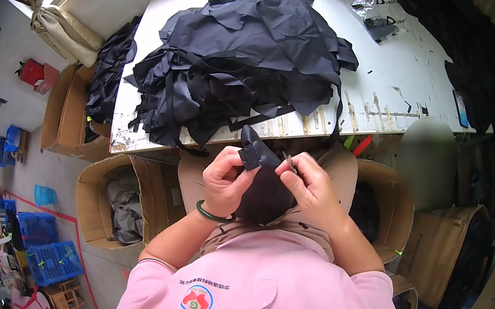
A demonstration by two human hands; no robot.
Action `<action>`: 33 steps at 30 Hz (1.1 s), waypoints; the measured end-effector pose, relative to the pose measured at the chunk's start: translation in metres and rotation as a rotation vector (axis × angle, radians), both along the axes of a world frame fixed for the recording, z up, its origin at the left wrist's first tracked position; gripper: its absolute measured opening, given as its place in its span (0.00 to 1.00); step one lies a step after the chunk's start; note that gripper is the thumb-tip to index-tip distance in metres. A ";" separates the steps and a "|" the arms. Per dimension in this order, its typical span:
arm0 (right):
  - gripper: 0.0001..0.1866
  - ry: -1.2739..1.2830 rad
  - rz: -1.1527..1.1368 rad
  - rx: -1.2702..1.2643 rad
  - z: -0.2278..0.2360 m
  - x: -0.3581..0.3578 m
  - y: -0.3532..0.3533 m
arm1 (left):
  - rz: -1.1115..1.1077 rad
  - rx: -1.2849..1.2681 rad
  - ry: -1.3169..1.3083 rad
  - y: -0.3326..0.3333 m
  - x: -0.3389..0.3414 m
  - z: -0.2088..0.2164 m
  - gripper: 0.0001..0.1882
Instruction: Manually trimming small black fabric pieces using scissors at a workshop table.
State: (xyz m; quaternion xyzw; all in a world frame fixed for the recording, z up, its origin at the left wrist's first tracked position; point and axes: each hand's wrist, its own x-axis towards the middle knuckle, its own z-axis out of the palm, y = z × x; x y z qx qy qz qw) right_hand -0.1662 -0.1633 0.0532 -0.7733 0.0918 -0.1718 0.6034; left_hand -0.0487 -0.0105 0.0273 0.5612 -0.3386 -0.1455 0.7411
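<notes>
My left hand [225,178] is closed, its thumb and fingers pinching the edge of a black fabric piece [263,198]. The cloth hangs over my lap, its upper corner folded up toward the table edge. Close to the cloth's right side, my right hand [313,189] is closed around a small dark tool [289,162] with a narrow pointed end. It looks like thread snips, though the fingers cover most of it. A dark green bangle [214,215] circles my left wrist.
Ahead, a white table [391,80] bears a large heap of black fabric pieces [256,48]. More black cloth [483,55] and a phone [460,109] lie at its right. Cardboard boxes [96,196] holding cloth flank my legs. Blue crates [53,261] stand at lower left.
</notes>
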 end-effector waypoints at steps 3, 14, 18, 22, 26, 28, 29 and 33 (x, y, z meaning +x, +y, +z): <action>0.15 0.174 0.191 0.527 -0.006 -0.009 0.012 | 0.067 0.027 -0.049 -0.001 -0.002 -0.002 0.07; 0.17 0.123 0.062 0.242 -0.012 -0.001 0.023 | 0.078 0.086 -0.228 0.002 -0.006 -0.013 0.10; 0.19 0.051 -0.022 -0.043 -0.006 0.000 0.023 | 0.072 0.080 -0.239 0.002 -0.007 -0.014 0.10; 0.18 0.055 -0.061 -0.126 -0.006 -0.001 0.023 | 0.068 0.086 -0.233 0.003 -0.008 -0.017 0.10; 0.18 0.067 -0.052 -0.133 -0.009 -0.002 0.023 | 0.053 0.079 -0.216 0.004 -0.008 -0.018 0.10; 0.17 0.077 -0.050 -0.122 -0.009 -0.002 0.023 | 0.050 0.083 -0.219 0.004 -0.008 -0.018 0.10; 0.17 0.078 -0.050 -0.121 -0.010 -0.003 0.023 | 0.048 0.086 -0.223 0.004 -0.008 -0.018 0.10; 0.16 0.068 -0.062 -0.103 -0.013 -0.004 0.024 | 0.064 0.094 -0.233 0.005 -0.008 -0.020 0.11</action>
